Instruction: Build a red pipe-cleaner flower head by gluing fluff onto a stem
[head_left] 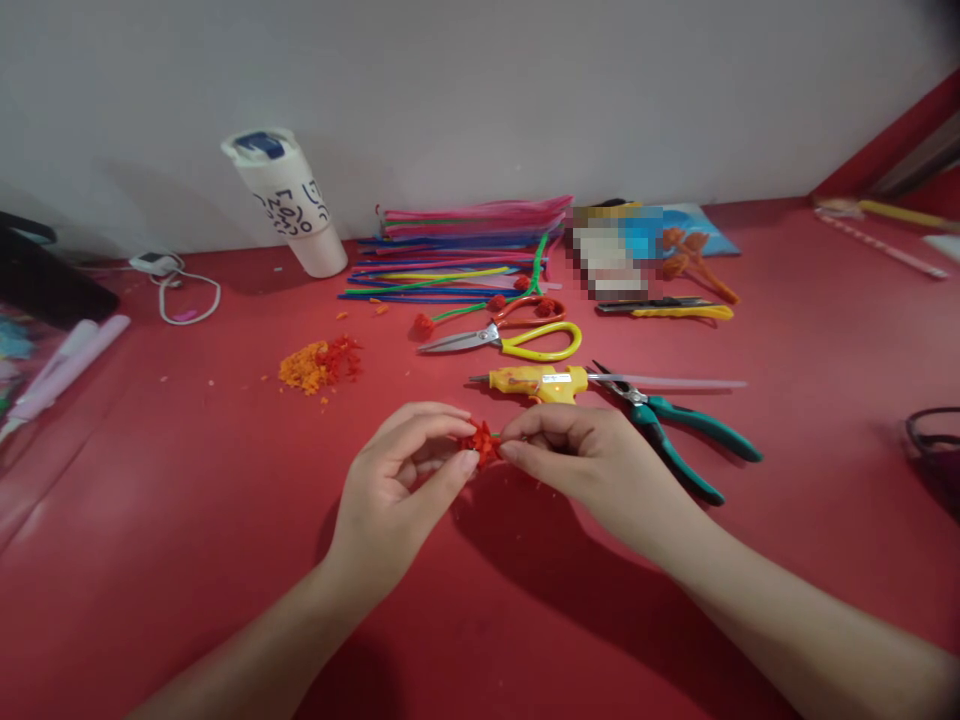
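Between my two hands is a small red craft flower (482,443) with a bit of green stem on its right side. My left hand (401,475) pinches the flower between thumb and fingers. My right hand (577,450) is closed on its right edge, by the green stem; the fingertips hide most of that stem. Just beyond the hands lies a yellow hot glue gun (536,381) with a clear glue stick in its rear. Pliers with green handles (664,425) rest beside my right hand. Scissors (499,342) with one red and one yellow handle lie farther back.
Orange and red clippings (307,368) are heaped at the left. Behind the scissors are pipe cleaners (465,235), a green stem with red balls (538,265) and a yellow cutter (679,310). A white tumbler (289,205) stands by the wall, near a white cable (187,315).
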